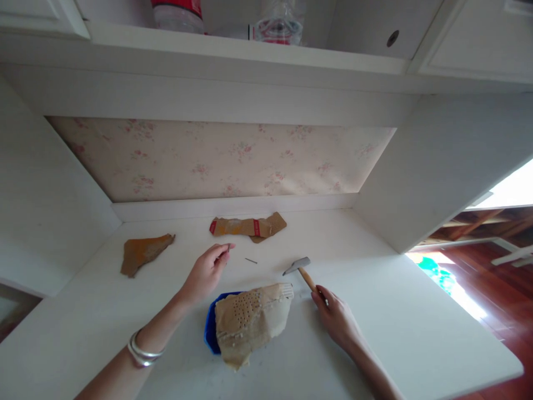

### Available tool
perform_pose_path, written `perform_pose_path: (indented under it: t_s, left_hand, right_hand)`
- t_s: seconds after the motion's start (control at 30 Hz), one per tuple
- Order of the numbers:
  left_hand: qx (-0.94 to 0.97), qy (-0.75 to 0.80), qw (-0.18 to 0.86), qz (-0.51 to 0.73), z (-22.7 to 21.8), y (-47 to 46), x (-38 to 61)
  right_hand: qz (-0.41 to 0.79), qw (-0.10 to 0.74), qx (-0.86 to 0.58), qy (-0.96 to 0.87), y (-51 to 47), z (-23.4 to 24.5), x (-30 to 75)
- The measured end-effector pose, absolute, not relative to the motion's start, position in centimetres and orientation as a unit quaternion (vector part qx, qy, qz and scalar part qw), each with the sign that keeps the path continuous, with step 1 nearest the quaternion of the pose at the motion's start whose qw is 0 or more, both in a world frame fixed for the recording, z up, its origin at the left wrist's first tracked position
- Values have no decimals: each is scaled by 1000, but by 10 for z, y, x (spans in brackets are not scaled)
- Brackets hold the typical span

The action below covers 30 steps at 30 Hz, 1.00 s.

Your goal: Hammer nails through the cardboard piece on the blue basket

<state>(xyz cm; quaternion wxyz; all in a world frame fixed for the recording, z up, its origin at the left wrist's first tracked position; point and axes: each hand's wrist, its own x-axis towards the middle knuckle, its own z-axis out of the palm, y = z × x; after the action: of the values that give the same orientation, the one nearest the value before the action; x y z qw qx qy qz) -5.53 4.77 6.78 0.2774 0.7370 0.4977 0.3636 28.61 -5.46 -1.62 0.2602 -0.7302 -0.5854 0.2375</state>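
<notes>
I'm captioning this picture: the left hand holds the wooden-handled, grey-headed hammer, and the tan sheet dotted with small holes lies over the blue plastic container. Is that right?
Not quite: the head view shows the right hand holding the wooden-handled, grey-headed hammer, not the left hand. The tan sheet dotted with small holes does lie over the blue plastic container.
</notes>
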Motion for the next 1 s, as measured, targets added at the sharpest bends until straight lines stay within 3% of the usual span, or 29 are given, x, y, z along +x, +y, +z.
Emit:
perform_pose_path:
  t_s: [0.13, 0.27, 0.53, 1.0]
  left_hand:
    - [680, 500, 383, 374, 86, 10, -50]
    - [701, 469, 421, 335, 94, -12, -33]
    - [776, 438, 349, 291, 81, -10, -2]
    - [806, 425, 295, 287, 58, -13, 0]
  right_hand:
    - [257, 300, -729, -559, -55, -14, 286]
    - [298, 348, -727, -511, -66, -6, 276]
    - [486, 465, -666, -323, -109, 40, 226]
    - [554, 519, -602, -248, -129, 84, 189]
